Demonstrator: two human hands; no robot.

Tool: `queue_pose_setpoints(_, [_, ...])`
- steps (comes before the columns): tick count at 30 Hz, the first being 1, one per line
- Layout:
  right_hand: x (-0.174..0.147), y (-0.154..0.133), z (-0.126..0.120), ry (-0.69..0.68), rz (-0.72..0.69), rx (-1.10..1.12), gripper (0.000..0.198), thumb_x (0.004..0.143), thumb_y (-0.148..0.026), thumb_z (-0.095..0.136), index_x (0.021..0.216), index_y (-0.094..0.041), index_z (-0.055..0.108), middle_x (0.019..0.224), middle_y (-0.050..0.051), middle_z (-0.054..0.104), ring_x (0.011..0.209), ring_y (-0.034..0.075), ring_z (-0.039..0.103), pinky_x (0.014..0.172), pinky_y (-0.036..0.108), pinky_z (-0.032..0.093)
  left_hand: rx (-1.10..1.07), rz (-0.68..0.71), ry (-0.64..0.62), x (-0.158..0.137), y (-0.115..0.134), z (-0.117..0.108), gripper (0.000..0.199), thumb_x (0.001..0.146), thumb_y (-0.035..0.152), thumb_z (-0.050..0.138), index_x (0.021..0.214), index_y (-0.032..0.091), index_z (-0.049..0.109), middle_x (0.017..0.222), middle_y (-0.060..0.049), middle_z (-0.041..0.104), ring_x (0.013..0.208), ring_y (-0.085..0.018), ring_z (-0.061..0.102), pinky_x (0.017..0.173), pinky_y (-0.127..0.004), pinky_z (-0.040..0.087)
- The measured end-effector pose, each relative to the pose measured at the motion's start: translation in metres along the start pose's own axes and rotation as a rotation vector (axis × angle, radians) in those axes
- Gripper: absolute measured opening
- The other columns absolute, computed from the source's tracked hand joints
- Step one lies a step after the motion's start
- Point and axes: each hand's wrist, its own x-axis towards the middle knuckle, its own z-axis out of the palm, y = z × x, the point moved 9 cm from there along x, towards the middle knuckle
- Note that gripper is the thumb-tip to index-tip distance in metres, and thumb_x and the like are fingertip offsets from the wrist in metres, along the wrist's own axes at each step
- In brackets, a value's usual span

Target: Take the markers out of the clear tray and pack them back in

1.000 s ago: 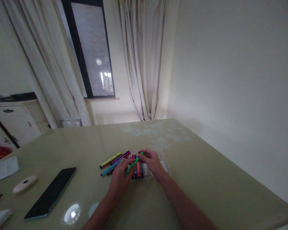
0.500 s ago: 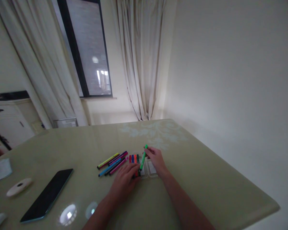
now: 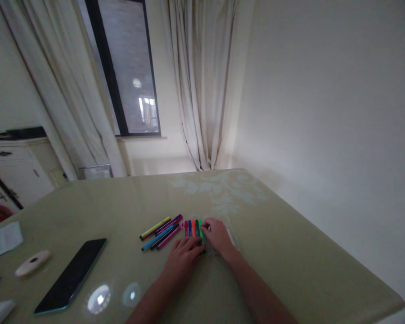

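Bright-green marker (image 3: 203,234) lies at the three-o'clock end of a marker row (image 3: 191,228), axis near twelve-to-six, at nine o'clock from the nearer right hand (image 3: 218,235), fingertips against it; left hand (image 3: 182,257) reaches its six-o'clock end. Whether either grips, I cannot tell.

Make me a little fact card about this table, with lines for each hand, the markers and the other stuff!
Left hand: over the near ends of the markers in the case
Right hand: fingers at the slim bright green marker
Case: clear plastic case, markers side by side
Loose pile: slim colored markers, left of the case
Other stuff: flat black phone, oval whitish object
Table: pale green tabletop
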Motion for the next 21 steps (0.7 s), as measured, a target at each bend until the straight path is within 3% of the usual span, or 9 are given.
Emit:
queue_pose_setpoints(7, [-0.003,-0.001,0.001,-0.002,-0.005,-0.068,0.010,0.085,-0.016,0.063,0.084,-0.018,0.073,0.087,0.005,0.073,0.081,0.018,0.064,0.076,0.025,0.043,-0.117,0.013,0.036,0.001,-0.001,-0.007,0.032,0.097,0.018,0.056,0.123,0.031,0.071,0.129,-0.004,0.071,0.119,-0.024,0.065,0.103,-0.043,0.050])
queue_pose_setpoints(9, [-0.006,-0.003,0.001,-0.008,-0.036,-0.080,0.012,0.087,-0.017,0.061,0.085,-0.018,0.073,0.086,0.005,0.072,0.080,0.018,0.063,0.074,0.025,0.043,-0.135,-0.035,0.105,0.000,-0.015,-0.018,0.028,0.099,0.024,0.053,0.120,0.028,0.072,0.123,-0.005,0.073,0.114,-0.023,0.066,0.100,-0.039,0.051])
queue_pose_setpoints(13, [-0.012,-0.009,-0.002,-0.015,-0.098,-0.060,0.016,0.091,-0.019,0.057,0.088,-0.020,0.073,0.088,0.006,0.072,0.081,0.019,0.063,0.075,0.027,0.042,-0.003,-0.301,0.249,-0.010,-0.064,-0.046,0.028,0.100,0.027,0.047,0.109,0.023,0.073,0.112,-0.010,0.073,0.105,-0.027,0.066,0.094,-0.044,0.052])
queue_pose_setpoints(17, [-0.013,-0.012,-0.008,0.010,-0.113,0.005,0.019,0.091,-0.021,0.054,0.090,-0.020,0.073,0.090,0.007,0.072,0.081,0.020,0.063,0.075,0.029,0.043,0.120,-0.428,0.213,-0.021,-0.092,-0.051,0.024,0.098,0.033,0.050,0.094,0.024,0.072,0.104,-0.008,0.072,0.100,-0.028,0.065,0.091,-0.045,0.050])
queue_pose_setpoints(21, [-0.012,-0.008,-0.023,0.111,-0.067,0.187,0.021,0.093,-0.028,0.054,0.090,-0.020,0.073,0.089,0.007,0.073,0.075,0.019,0.062,0.073,0.030,0.044,0.183,-0.437,0.181,-0.022,-0.095,-0.050,0.027,0.099,0.034,0.046,0.087,0.024,0.068,0.097,-0.008,0.071,0.097,-0.028,0.065,0.088,-0.043,0.050])
